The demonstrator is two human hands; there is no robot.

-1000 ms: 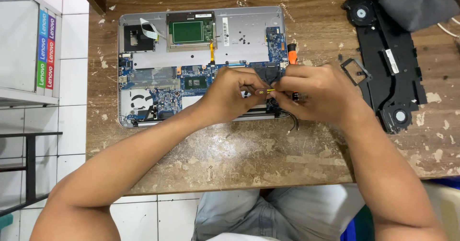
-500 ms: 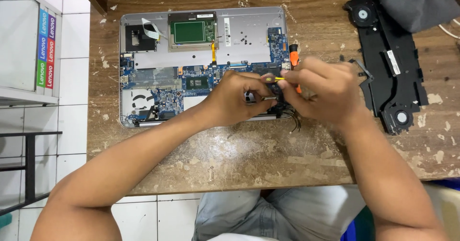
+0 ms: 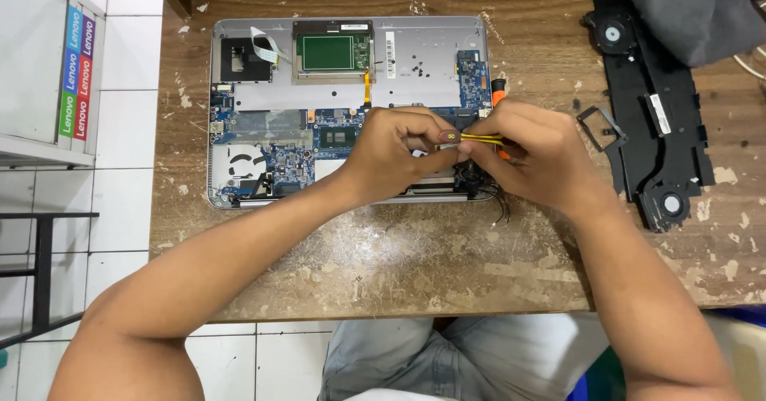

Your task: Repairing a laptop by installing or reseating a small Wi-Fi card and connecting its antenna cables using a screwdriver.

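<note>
Both hands over the right side of the opened laptop [image 3: 415, 74]. Left hand [image 3: 391, 150] and right hand [image 3: 531, 154] both pinch the yellow tweezers [image 3: 479, 139] just above the board; orange screwdriver [image 3: 499, 98] sits tucked behind the right hand. Risk: tip slips, scratches the board or flicks a tiny part onto the wooden table [image 3: 399, 265].

Screwdriver [image 3: 499, 98] mostly hidden behind right hand [image 3: 531, 158]; tip unseen
</note>
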